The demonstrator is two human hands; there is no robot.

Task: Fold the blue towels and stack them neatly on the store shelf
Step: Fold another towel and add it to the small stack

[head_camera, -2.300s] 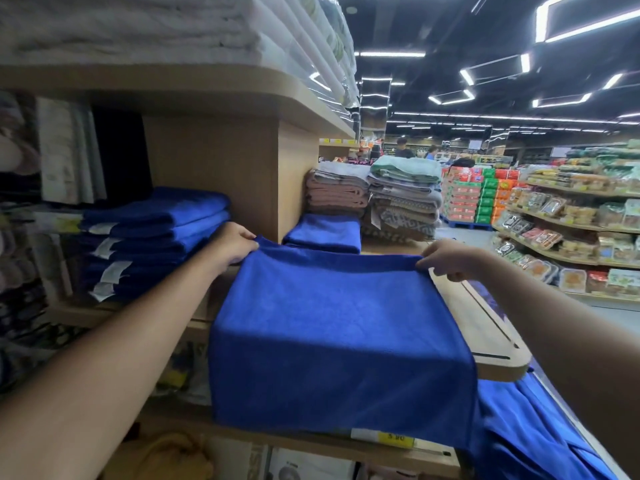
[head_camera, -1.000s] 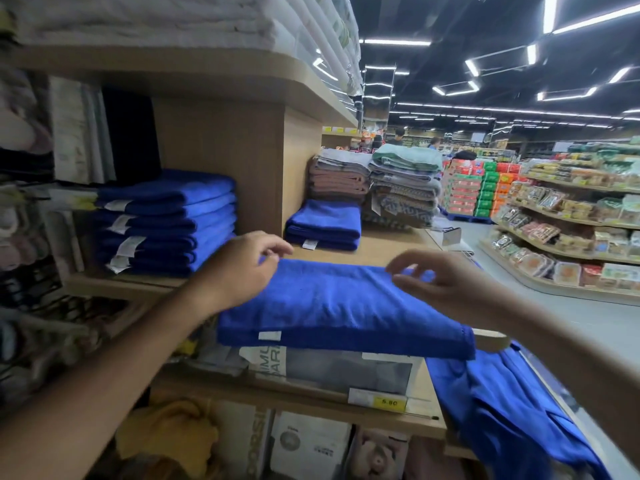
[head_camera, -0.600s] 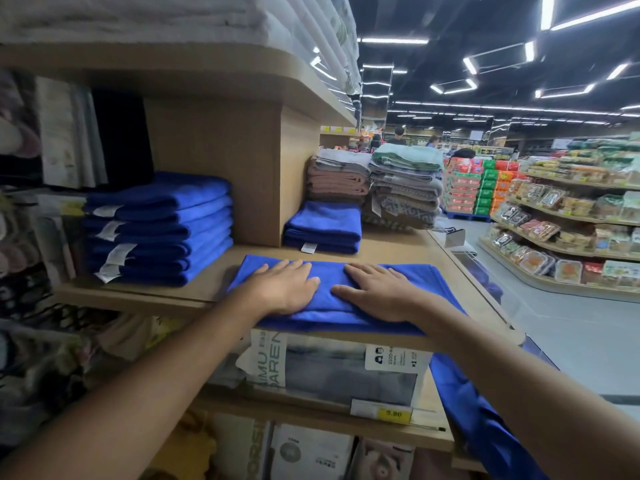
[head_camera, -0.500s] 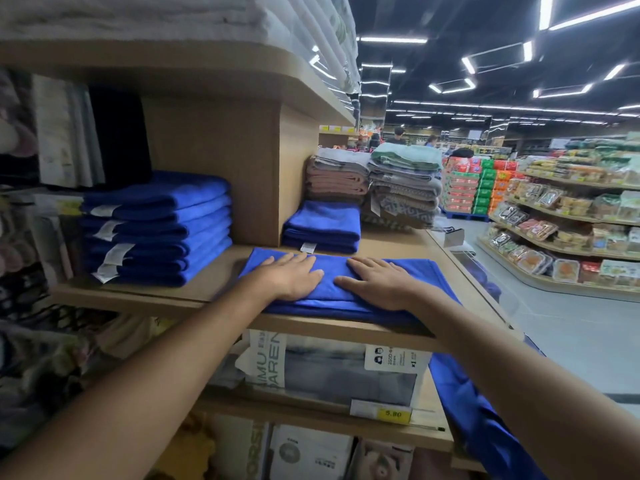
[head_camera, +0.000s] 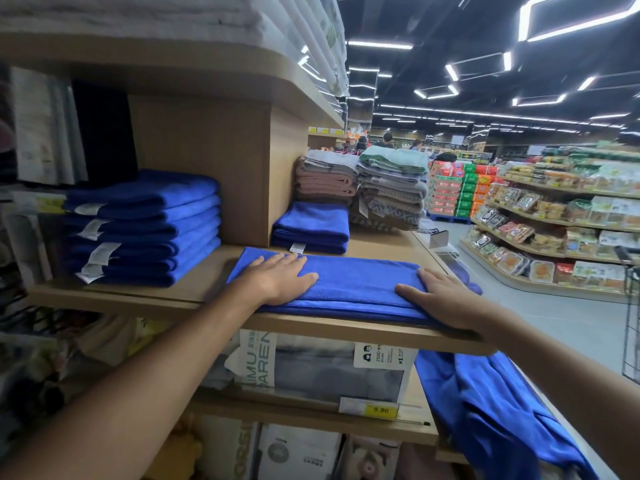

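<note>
The folded blue towel (head_camera: 353, 282) lies right along the front edge of the wooden shelf (head_camera: 346, 329), its near fold close to the lip. Its right end reaches nearly to where the shelf curves away toward the aisle floor (head_camera: 554, 317). There is bare wood to its left, between it and the tall stack of blue towels (head_camera: 145, 226). Only a narrow strip separates it from the small blue stack (head_camera: 311, 226) behind, which sits just beside the upright wooden divider (head_camera: 225, 168). The upper shelf (head_camera: 173, 71) juts out overhead, loaded with white towels (head_camera: 138, 15). Further back on the working shelf stand a pink and grey pile (head_camera: 325, 181) and a taller grey and green pile (head_camera: 391, 181). Below, a clear-fronted package (head_camera: 311, 368) rests on the lower shelf, with a yellow price tag (head_camera: 369, 408) reading 9.80 at the edge. Loose blue towels (head_camera: 485, 410) hang crumpled off the lower right corner. Both hands lie flat and well apart on the folded towel. The left hand (head_camera: 277, 278) presses near its left end and the right hand (head_camera: 440, 299) covers its right end, fingers straight and gripping nothing. The towel is a long, low, deep-blue band. Several layers show along its near edge, and the top is smooth between the hands.
</note>
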